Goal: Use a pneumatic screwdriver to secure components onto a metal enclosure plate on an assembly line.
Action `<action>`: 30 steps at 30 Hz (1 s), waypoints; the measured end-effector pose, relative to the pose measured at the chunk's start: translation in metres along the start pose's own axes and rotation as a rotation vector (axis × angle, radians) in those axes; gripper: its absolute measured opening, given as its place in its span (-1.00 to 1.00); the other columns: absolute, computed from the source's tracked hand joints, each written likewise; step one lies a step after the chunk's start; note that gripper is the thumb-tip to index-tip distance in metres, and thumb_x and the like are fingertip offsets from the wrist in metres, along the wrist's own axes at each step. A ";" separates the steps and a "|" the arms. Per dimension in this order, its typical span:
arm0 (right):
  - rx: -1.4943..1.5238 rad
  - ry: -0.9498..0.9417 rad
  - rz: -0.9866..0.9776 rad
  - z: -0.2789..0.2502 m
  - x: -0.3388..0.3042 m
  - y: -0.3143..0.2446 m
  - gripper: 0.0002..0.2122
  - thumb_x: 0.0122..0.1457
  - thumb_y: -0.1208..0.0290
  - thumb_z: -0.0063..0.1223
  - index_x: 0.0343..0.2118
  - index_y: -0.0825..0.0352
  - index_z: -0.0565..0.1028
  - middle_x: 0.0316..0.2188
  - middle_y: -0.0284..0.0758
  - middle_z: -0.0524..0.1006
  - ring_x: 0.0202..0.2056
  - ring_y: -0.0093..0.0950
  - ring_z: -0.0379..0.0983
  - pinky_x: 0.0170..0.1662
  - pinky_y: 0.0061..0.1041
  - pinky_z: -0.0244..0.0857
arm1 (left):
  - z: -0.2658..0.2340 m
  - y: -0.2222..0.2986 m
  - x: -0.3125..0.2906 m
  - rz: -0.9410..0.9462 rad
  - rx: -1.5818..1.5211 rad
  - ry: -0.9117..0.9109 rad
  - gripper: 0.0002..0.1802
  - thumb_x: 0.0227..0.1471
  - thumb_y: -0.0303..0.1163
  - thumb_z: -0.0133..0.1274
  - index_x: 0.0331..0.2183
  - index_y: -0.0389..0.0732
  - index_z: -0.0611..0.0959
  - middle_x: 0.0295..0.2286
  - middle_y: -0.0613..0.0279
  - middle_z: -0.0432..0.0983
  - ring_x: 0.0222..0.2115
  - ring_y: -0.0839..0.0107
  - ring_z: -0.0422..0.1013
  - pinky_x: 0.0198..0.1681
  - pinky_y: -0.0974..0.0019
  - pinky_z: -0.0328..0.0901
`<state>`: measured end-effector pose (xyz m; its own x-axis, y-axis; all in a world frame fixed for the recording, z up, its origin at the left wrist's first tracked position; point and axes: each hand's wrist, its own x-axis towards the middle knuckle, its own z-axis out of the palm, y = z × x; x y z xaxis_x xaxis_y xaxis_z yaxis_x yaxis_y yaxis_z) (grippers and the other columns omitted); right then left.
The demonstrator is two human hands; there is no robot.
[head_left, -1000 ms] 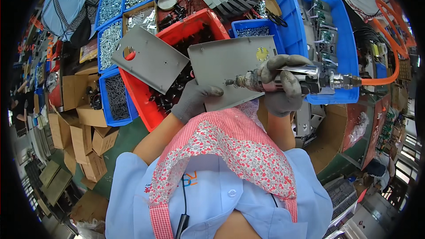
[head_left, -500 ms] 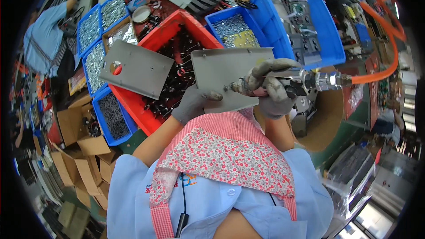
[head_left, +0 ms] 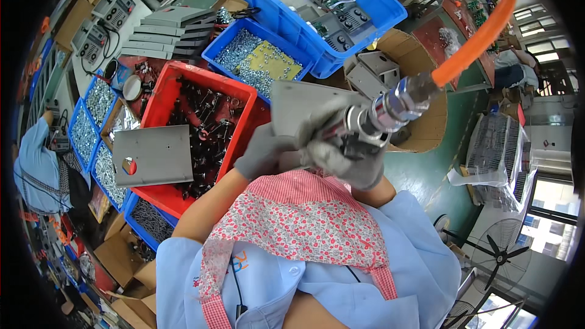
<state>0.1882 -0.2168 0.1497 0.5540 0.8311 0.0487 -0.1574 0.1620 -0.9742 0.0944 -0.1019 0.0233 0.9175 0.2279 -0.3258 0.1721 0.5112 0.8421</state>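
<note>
My right hand (head_left: 344, 161), in a grey work glove, is closed around a pneumatic screwdriver (head_left: 390, 109) with a shiny metal fitting. Its tip is hidden behind my fingers, over a grey sheet-metal panel (head_left: 298, 100) in front of my apron. My left hand (head_left: 265, 149), gloved too, is closed on the near left part of that panel; its fingertips are partly covered by the right hand. To the left, another grey panel (head_left: 152, 155) with a round hole lies across a red crate (head_left: 241, 94) of dark screw-like parts.
An orange air hose (head_left: 481, 30) rises from the tool at the right. Blue bins (head_left: 210, 55) of small metal hardware stand beyond and left of the crate. A large blue crate (head_left: 268, 6) holds circuit-board assemblies. Stacked grey panels (head_left: 161, 33) lie far left; a cardboard container (head_left: 426, 113) stands right.
The view has turned, so the crate and bins sit further left. My right hand and the screwdriver have come closer to my left hand, and the tool now tilts with its hose end up.
</note>
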 end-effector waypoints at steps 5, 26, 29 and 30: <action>-0.237 -0.321 -0.021 -0.001 -0.006 -0.016 -0.81 -0.16 0.67 0.17 -0.42 0.36 0.46 -0.47 -0.36 0.49 -0.44 -0.58 0.42 -0.39 -0.60 0.32 | 0.059 0.048 0.040 0.213 0.167 -0.435 -0.70 0.05 -0.48 -0.01 -0.13 -0.30 0.50 -0.17 0.17 0.47 -0.17 0.36 0.41 -0.09 0.31 0.31; -0.069 0.050 0.200 -0.031 0.026 0.045 -0.79 0.03 0.70 -0.03 -0.26 0.35 0.36 -0.47 -0.22 0.49 -0.60 -0.58 0.39 -0.54 -0.65 0.28 | -0.213 -0.085 -0.139 0.382 -0.024 2.062 -0.53 -0.03 -0.51 0.10 -0.03 -0.32 0.40 -0.18 0.10 0.44 -0.23 0.35 0.40 -0.12 0.29 0.31; -0.079 -0.045 0.204 -0.024 0.036 0.048 -0.81 0.03 0.69 -0.01 -0.27 0.36 0.38 -0.48 -0.23 0.50 -0.59 -0.59 0.40 -0.53 -0.65 0.28 | -0.208 -0.089 -0.135 0.421 0.075 1.875 -0.42 -0.09 -0.54 0.16 0.00 -0.36 0.35 -0.07 0.00 0.38 -0.10 0.26 0.38 -0.09 0.26 0.30; -0.074 -0.071 0.196 -0.019 0.039 0.049 -0.81 0.03 0.69 -0.01 -0.27 0.36 0.39 -0.48 -0.23 0.50 -0.59 -0.59 0.41 -0.53 -0.65 0.28 | -0.204 -0.084 -0.130 0.408 0.074 1.896 -0.42 -0.08 -0.52 0.16 0.00 -0.37 0.35 -0.07 0.00 0.38 -0.10 0.26 0.38 -0.08 0.26 0.30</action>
<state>0.2180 -0.1869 0.0999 0.4596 0.8784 -0.1309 -0.1946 -0.0442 -0.9799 -0.1121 -0.0054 -0.0925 -0.6104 0.7897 -0.0617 0.1416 0.1853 0.9724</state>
